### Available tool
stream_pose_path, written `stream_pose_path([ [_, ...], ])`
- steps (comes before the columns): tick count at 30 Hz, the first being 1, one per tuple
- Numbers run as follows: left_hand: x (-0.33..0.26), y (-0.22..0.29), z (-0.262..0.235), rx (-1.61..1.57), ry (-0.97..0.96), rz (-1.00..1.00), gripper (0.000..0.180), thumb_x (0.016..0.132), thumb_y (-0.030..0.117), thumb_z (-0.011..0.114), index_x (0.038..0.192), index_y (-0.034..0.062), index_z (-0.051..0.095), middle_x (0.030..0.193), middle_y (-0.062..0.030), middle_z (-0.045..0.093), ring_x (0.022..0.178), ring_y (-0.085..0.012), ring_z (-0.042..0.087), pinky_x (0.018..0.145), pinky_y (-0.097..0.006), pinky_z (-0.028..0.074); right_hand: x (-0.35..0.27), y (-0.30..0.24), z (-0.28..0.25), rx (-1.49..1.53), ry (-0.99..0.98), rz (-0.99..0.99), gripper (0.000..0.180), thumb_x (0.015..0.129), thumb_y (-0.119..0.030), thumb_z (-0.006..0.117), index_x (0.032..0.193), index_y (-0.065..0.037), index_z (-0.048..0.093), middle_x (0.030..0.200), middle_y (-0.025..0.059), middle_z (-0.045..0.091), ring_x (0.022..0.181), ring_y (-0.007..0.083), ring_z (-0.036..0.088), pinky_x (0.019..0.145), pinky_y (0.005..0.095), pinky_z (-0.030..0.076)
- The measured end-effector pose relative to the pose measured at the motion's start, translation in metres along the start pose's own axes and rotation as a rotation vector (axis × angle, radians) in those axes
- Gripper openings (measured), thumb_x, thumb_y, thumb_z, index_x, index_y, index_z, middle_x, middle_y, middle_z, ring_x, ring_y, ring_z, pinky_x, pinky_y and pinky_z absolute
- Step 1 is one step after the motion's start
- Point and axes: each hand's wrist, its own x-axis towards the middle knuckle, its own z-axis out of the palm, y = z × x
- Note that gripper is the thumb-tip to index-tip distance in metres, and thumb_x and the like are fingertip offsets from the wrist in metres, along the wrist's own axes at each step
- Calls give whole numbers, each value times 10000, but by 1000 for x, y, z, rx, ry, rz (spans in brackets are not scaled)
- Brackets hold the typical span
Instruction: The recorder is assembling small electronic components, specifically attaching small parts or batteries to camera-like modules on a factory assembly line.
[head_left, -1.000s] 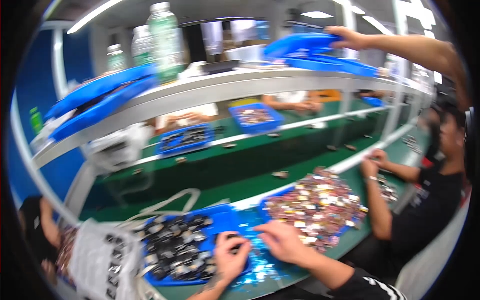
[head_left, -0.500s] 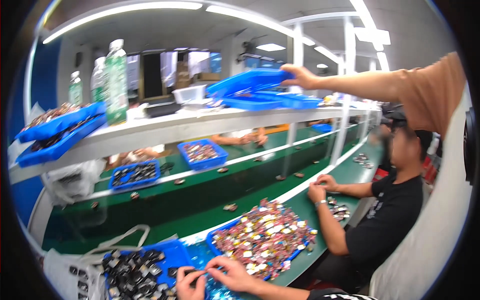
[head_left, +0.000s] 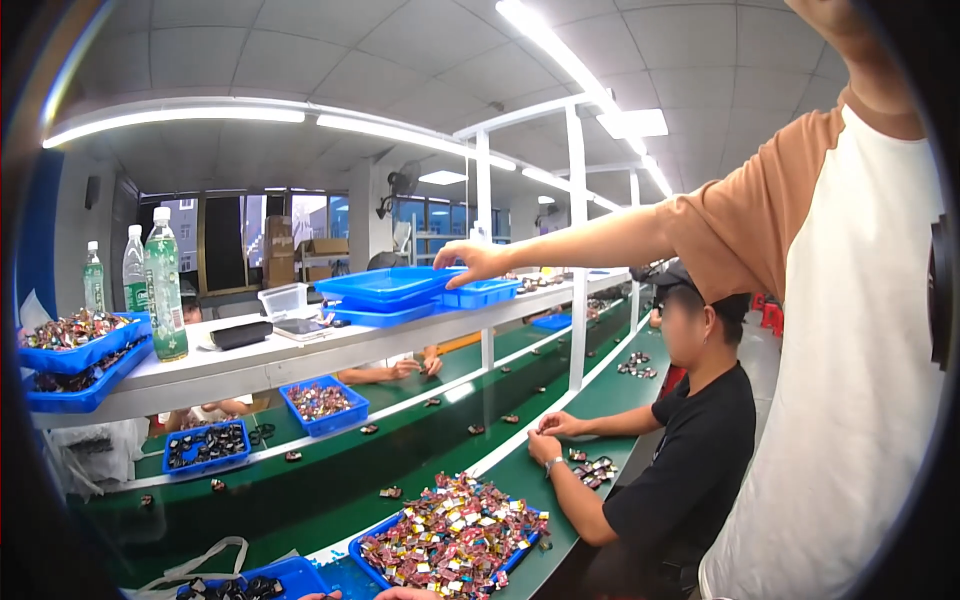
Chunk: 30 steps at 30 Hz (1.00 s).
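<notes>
Left hand (head_left: 322,596): a sliver at the lower edge, just left of the near corner of the blue rectangular plastic tray (head_left: 356,549); whether it is open, closed or gripping anything cannot be told.
Right hand (head_left: 408,593): cut off by the lower edge, directly in front of that tray; its grip cannot be told either.
Heaped parts (head_left: 455,530): small pink, white and yellow flat pieces, piled above the tray's rim.
Black parts (head_left: 235,588): small glossy pieces in a second blue plastic tray (head_left: 300,572), left of the heaped tray; a white fabric strap (head_left: 238,545) loops up there.
Table (head_left: 560,497): green-topped, under the heaped tray and running away to its right.
Seated co-worker (head_left: 690,450): right of the heaped tray, in a black T-shirt, both hands (head_left: 550,440) together, near dark, shiny pieces (head_left: 592,468).
Belt (head_left: 320,500): long, dark green, beyond the heaped tray, with scattered small pieces.
Shelf (head_left: 250,368): white, raised beyond the heaped tray, bearing green-labelled clear plastic bottles (head_left: 165,290) farther left and stacked blue trays (head_left: 385,286).
Standing person (head_left: 825,300): right of the heaped tray, in a brown-and-white shirt, one hand (head_left: 470,262) at the stacked trays' edge.
</notes>
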Motion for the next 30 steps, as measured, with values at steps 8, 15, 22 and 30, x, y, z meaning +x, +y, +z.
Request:
stream_pose_path([
  [8, -4, -16, 19, -298, -5, 73, 184, 858, 9, 661, 1040, -8, 640, 1098, -123, 625, 960, -204, 646, 860, -318, 530, -18, 12, -6, 25, 94, -172, 108, 877, -71, 672, 960, -4, 691, 814, 36, 668, 730, 83, 608, 661, 240, 496],
  [15, 4, -17, 17, -173, -38, -59, 263, 964, 74, 552, 1216, 7, 523, 1042, -93, 652, 985, -163, 648, 773, -276, 543, 10, 11, -5, 61, -119, -38, 189, 866, 7, 635, 1044, 17, 697, 859, 60, 659, 730, 90, 602, 643, 220, 484],
  [22, 9, 7, 3, -291, -246, -235, 419, 975, 56, 512, 1374, -47, 435, 1210, -108, 605, 1053, -160, 612, 932, -314, 510, 53, 2, 14, -129, -100, -69, 110, 803, -12, 713, 889, 15, 650, 726, 41, 662, 563, 44, 496, 507, 227, 408],
  [30, 1, 7, 5, -228, -391, -178, 532, 962, 19, 499, 1450, -55, 303, 1372, -169, 499, 1237, -210, 514, 1069, -346, 400, 46, -10, 2, -248, -195, -149, 71, 779, -7, 721, 836, 6, 681, 681, 82, 638, 501, 102, 509, 486, 260, 416],
])
